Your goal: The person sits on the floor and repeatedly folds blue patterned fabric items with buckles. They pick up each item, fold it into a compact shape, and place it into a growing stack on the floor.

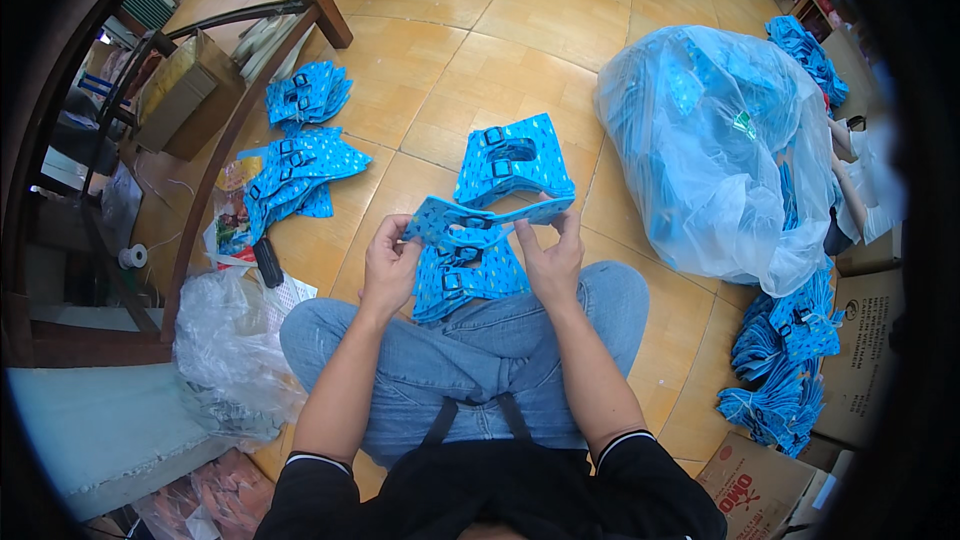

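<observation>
A blue patterned piece [437, 218] is pinched at opposite ends by the left hand [390, 266] and right hand [553, 260], above a near stack [485, 280] of similar pieces and just short of a far stack [535, 170]. Tiled floor [410, 70] stretches beyond, between left piles [300, 168] and a bulging clear bag [690, 170] toward its right edge. The held piece dips mid-length, speckled with small marks.

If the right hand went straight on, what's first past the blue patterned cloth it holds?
Probably the blue patterned fabric stack with black square buckles directly ahead; the right hand might pass above, depth unclear.
</observation>
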Available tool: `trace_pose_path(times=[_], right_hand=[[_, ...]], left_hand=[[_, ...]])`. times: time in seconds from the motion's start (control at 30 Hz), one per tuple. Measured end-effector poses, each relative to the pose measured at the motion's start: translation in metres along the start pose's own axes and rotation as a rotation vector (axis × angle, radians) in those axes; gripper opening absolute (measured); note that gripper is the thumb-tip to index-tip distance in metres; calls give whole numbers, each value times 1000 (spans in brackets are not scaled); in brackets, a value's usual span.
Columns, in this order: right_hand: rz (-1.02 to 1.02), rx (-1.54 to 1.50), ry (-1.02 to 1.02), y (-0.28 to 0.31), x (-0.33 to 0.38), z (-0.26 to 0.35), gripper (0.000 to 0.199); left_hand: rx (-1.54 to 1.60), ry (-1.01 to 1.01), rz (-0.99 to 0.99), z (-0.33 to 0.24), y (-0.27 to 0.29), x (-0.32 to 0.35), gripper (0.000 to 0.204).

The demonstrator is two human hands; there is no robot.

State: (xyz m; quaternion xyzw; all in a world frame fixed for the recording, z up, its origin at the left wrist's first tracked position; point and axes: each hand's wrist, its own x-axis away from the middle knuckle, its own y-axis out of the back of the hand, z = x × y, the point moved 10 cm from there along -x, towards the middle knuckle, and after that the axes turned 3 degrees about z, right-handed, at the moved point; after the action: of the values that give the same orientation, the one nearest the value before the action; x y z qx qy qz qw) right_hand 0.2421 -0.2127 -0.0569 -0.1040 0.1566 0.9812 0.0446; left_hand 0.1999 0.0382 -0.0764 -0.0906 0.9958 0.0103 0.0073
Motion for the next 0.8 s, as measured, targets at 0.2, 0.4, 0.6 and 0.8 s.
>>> trace_pose_path(times=[0.2,0.4,0.6,0.8], right_hand=[[104,-209,-153,-14,-3,-28,58],[304,-655,-376,-31,1,-44,62],[377,-604,-222,-31,0,-23,64],[372,-610,-196,-32,2,-15,59]], left_hand=[[170,156,-9,1,0,4,25],[579,293,-55,9,12,3,30],[540,255,-53,3,14,5,32],[541,271,-70,6,17,6,32]])
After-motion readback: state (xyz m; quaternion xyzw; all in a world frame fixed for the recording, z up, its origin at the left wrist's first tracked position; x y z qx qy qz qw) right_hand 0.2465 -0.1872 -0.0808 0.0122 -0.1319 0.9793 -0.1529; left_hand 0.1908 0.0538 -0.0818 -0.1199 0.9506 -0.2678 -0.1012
